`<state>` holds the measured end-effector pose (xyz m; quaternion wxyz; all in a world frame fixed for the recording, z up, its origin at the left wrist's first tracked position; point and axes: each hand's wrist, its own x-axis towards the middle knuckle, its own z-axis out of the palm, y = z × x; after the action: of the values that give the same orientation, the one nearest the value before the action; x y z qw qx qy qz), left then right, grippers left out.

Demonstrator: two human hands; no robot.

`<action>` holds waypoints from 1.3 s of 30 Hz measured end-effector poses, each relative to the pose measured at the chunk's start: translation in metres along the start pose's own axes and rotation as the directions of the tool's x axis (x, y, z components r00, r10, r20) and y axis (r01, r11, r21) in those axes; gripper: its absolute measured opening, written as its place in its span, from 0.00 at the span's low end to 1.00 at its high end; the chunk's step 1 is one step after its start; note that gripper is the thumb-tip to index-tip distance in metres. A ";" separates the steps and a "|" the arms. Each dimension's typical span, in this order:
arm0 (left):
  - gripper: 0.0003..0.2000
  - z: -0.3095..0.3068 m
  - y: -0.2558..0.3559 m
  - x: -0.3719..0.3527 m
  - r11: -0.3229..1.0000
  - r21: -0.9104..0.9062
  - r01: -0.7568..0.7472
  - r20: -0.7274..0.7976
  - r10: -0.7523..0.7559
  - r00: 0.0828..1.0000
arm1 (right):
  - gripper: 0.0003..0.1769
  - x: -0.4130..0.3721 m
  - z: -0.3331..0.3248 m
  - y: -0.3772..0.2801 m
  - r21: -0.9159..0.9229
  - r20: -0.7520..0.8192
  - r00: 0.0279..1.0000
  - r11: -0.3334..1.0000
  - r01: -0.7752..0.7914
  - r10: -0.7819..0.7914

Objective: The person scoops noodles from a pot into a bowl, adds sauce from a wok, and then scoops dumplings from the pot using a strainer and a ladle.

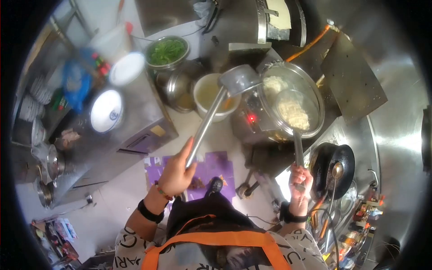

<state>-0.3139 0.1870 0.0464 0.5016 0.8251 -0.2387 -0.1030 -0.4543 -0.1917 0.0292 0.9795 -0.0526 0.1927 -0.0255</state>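
My left hand (pixel 177 174) is closed around the long metal handle of a deep ladle (pixel 239 78). The ladle's bowl is raised between a white bucket of pale liquid (pixel 202 101) and a large steel pot (pixel 320 101). In my right hand (pixel 300 181) is the handle of a strainer (pixel 299 150), whose basket is over the pot. Pale noodles (pixel 293 114) lie in that basket. Behind it, a second clump of noodles (pixel 274 85) shows inside the pot.
Two white bowls (pixel 106 111) stand on the steel counter (pixel 139 108) at left. A bowl of green leaves (pixel 167 51) is at the back. To the right are a black wok (pixel 340 164) and a metal spoon (pixel 337 171). A red light (pixel 252 118) glows below the pot.
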 end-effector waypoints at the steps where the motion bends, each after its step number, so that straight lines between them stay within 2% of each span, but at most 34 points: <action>1: 0.31 -0.010 -0.007 -0.009 0.998 -0.007 0.061 0.027 -0.061 0.998 | 0.10 0.001 0.004 0.008 0.030 -0.044 0.998 0.998 0.046 -0.045; 4: 0.31 -0.031 -0.033 -0.040 0.994 0.023 0.110 -0.001 -0.110 0.994 | 0.05 0.001 0.016 0.041 0.012 -0.092 0.992 0.996 0.094 -0.092; 5: 0.32 -0.040 -0.038 -0.052 0.995 0.064 0.078 -0.015 -0.078 0.997 | 0.03 -0.001 0.005 0.046 -0.083 -0.024 0.998 0.995 0.051 -0.053; 6: 0.33 -0.052 -0.036 -0.063 0.974 -0.056 0.221 0.043 -0.219 0.975 | 0.02 -0.006 0.008 0.061 -0.187 -0.058 0.997 0.981 0.046 -0.058; 7: 0.33 -0.060 -0.038 -0.075 0.977 -0.048 0.208 -0.008 -0.209 0.978 | 0.02 -0.017 0.014 0.082 -0.192 -0.084 0.994 0.980 0.048 -0.065; 8: 0.33 -0.071 -0.047 -0.088 0.982 -0.039 0.187 -0.053 -0.189 0.981 | 0.05 -0.030 0.024 0.099 -0.332 -0.153 0.984 0.943 0.036 -0.092; 9: 0.33 -0.082 -0.059 -0.104 0.977 -0.027 0.213 -0.092 -0.215 0.972 | 0.09 -0.044 0.025 0.109 -0.415 -0.052 0.999 0.910 -0.020 -0.002; 10: 0.33 -0.088 -0.071 -0.118 0.987 -0.044 0.155 -0.186 -0.160 0.969 | 0.12 -0.058 0.045 0.130 -0.468 -0.074 0.997 0.882 -0.063 0.032; 11: 0.33 -0.096 -0.078 -0.126 0.995 -0.055 0.084 -0.270 -0.096 0.958 | 0.17 -0.070 0.056 0.144 -0.290 -0.014 0.986 0.943 -0.165 0.168; 12: 0.33 -0.110 -0.081 -0.135 0.995 -0.051 0.083 -0.283 -0.094 0.955 | 0.17 -0.074 0.072 0.164 -0.294 -0.005 0.984 0.940 -0.171 0.178; 14: 0.31 -0.145 -0.088 -0.150 0.940 -0.282 0.192 -0.297 -0.276 0.914 | 0.19 -0.076 0.096 0.197 -0.171 0.020 0.917 0.905 -0.389 0.398; 15: 0.29 -0.168 -0.070 -0.150 0.826 -0.500 0.260 -0.252 -0.426 0.869 | 0.20 -0.066 0.094 0.205 -0.206 0.087 0.878 0.871 -0.447 0.471; 16: 0.29 -0.187 -0.066 -0.147 0.830 -0.498 0.252 -0.252 -0.417 0.873 | 0.19 -0.051 0.090 0.212 -0.248 0.103 0.825 0.817 -0.520 0.556; 17: 0.25 -0.204 -0.064 -0.144 0.737 -0.622 0.264 -0.268 -0.517 0.813 | 0.18 -0.038 0.090 0.227 -0.248 0.083 0.804 0.794 -0.555 0.588; 18: 0.21 -0.218 -0.066 -0.141 0.631 -0.733 0.255 -0.269 -0.613 0.743 | 0.18 -0.016 0.098 0.244 -0.313 0.101 0.708 0.698 -0.644 0.699; 19: 0.21 -0.230 -0.072 -0.140 0.638 -0.729 0.247 -0.278 -0.606 0.746 | 0.18 -0.006 0.108 0.264 -0.488 0.024 0.774 0.683 -0.543 0.632; 20: 0.17 -0.242 -0.080 -0.139 0.573 -0.788 0.227 -0.247 -0.631 0.735 | 0.17 0.011 0.110 0.281 -0.501 0.043 0.720 0.639 -0.585 0.693; 21: 0.14 -0.251 -0.088 -0.136 0.502 -0.840 0.205 -0.215 -0.655 0.725 | 0.17 0.024 0.111 0.297 -0.579 -0.016 0.716 0.578 -0.576 0.698; 22: 0.14 -0.258 -0.094 -0.132 0.507 -0.838 0.200 -0.222 -0.652 0.725 | 0.14 0.032 0.119 0.320 -0.681 -0.079 0.767 0.527 -0.508 0.637; 24: 0.07 -0.268 -0.106 -0.127 0.459 -0.879 0.127 -0.248 -0.669 0.701 | 0.14 0.053 0.121 0.355 -0.851 -0.089 0.787 0.364 -0.379 0.610; 25: 0.07 -0.271 -0.110 -0.122 0.462 -0.878 0.125 -0.255 -0.672 0.695 | 0.14 0.062 0.120 0.370 -0.851 -0.089 0.782 0.361 -0.382 0.617; 27: 0.06 -0.271 -0.116 -0.112 0.459 -0.883 0.100 -0.284 -0.692 0.664 | 0.13 0.074 0.116 0.392 -0.954 -0.104 0.847 0.188 -0.233 0.521; 31: 0.05 -0.272 -0.132 -0.107 0.498 -0.862 0.096 -0.330 -0.696 0.638 | 0.14 0.091 0.097 0.413 -0.975 -0.100 0.875 0.128 -0.181 0.474; 33: 0.06 -0.270 -0.139 -0.110 0.551 -0.825 0.127 -0.353 -0.677 0.646 | 0.14 0.097 0.088 0.416 -0.997 -0.068 0.884 -0.012 -0.070 0.463; 34: 0.06 -0.267 -0.140 -0.112 0.543 -0.828 0.136 -0.343 -0.683 0.644 | 0.14 0.098 0.086 0.416 -0.997 -0.079 0.884 -0.014 -0.082 0.460; 36: 0.08 -0.261 -0.141 -0.120 0.632 -0.764 0.130 -0.421 -0.641 0.642 | 0.15 0.099 0.084 0.417 -0.997 -0.070 0.896 -0.048 -0.055 0.438; 37: 0.08 -0.257 -0.141 -0.124 0.627 -0.766 0.140 -0.414 -0.649 0.639 | 0.14 0.097 0.088 0.417 -0.997 -0.078 0.897 -0.036 -0.070 0.435; 39: 0.13 -0.252 -0.139 -0.129 0.694 -0.689 0.208 -0.429 -0.622 0.655 | 0.14 0.096 0.086 0.416 -0.996 -0.090 0.893 -0.037 -0.083 0.440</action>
<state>-0.2822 0.5006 0.0351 0.7385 0.6450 0.1965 -0.0046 -0.3205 0.2223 0.0254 0.6611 -0.6821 0.0330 0.3108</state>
